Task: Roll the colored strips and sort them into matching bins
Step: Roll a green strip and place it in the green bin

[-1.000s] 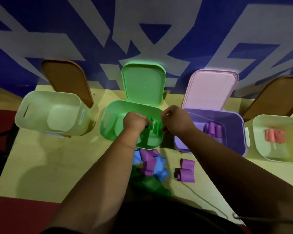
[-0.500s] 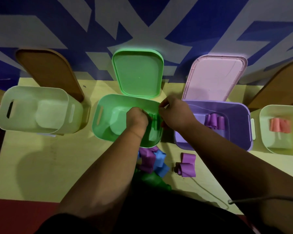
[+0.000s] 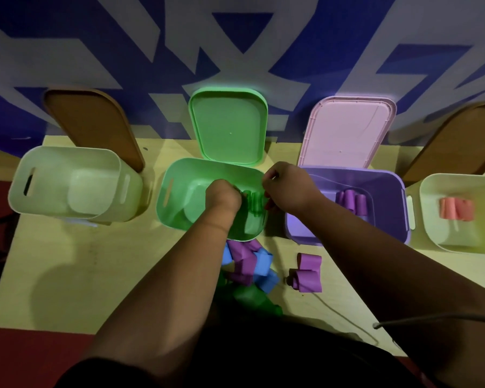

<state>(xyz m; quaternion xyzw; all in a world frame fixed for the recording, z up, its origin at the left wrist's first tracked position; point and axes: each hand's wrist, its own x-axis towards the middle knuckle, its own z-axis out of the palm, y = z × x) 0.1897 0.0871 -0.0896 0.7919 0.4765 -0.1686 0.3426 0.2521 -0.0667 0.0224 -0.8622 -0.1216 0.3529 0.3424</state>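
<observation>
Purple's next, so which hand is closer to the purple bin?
Right. The right hand is by the left rim of the purple bin; the left hand is farther left, over the green bin. Both grip a green roll.

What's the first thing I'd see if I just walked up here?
Two hands, the left hand and right hand, meet over the open green bin in the middle, pinching a green strip. To its right, the purple bin holds purple rolls, and a pile of strips lies in front.
</observation>
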